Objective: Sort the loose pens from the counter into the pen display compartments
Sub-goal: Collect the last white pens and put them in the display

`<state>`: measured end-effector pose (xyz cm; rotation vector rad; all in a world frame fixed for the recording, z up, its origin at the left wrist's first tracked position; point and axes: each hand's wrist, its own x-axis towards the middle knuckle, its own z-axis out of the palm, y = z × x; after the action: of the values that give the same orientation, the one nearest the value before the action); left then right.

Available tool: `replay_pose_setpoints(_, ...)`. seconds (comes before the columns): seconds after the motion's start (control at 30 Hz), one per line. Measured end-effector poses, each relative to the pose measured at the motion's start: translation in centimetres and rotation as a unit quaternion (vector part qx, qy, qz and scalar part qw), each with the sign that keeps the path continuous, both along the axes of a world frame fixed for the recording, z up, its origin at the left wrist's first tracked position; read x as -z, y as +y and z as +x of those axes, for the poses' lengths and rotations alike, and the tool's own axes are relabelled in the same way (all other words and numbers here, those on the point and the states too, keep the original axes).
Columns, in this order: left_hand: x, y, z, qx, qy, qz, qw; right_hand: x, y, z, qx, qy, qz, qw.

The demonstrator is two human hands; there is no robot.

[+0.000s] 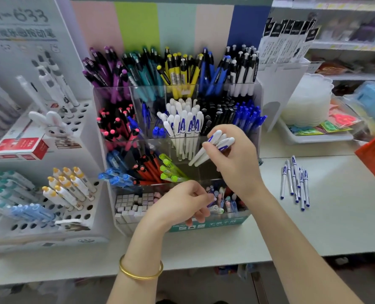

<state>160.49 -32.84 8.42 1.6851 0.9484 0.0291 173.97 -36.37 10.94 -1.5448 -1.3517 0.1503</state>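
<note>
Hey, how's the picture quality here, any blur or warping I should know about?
Head view: light bright and even, shadows faint; the right hand and the white pens it grips are sharp; the grey display board and far shelves look smeared; wide-angle lens tilts the edges.

We see a clear pen display [116,93] backed by a board [136,25] of 5 stripes: pink, green, pale teal, cream and blue. Its back-row pens [175,71] run purple, teal, yellow, blue and white. A held bunch of pens [220,141] before it and the loose pens [295,181] to its right are white with blue lettering.
</note>
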Motion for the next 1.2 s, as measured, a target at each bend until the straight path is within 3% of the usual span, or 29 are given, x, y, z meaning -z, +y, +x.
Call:
replay_pose_setpoints(0.17,0.1,0.3,0.1,0.000,-0.004,0.003,1.000,-0.2,-0.4,0.7,0.073,-0.078,-0.092,0.990)
replay_pose_setpoints(0.3,0.4,0.4,0.2,0.005,0.005,0.004,1.000,0.5,0.0,-0.5,0.096,-0.186,-0.187,0.960)
replay_pose_setpoints(0.43,0.6,0.5,0.0,0.013,0.022,0.019,0.999,2.5,0.3,-2.1,0.132,-0.219,-0.245,0.935)
replay_pose_setpoints(0.63,1.1,0.9,-0.2,0.027,0.040,0.039,0.998,4.5,0.1,-1.6,0.125,-0.119,-0.274,0.946)
replay_pose_setpoints(1.07,0.9,0.3,1.0,0.122,0.018,0.010,0.992,2.0,-3.3,-1.1,0.084,0.084,-0.178,0.977)
replay_pose_setpoints(1.2,0.7,-1.7,4.2,0.184,-0.015,-0.035,0.982,1.4,-7.8,2.0,0.145,0.162,-0.117,0.969)
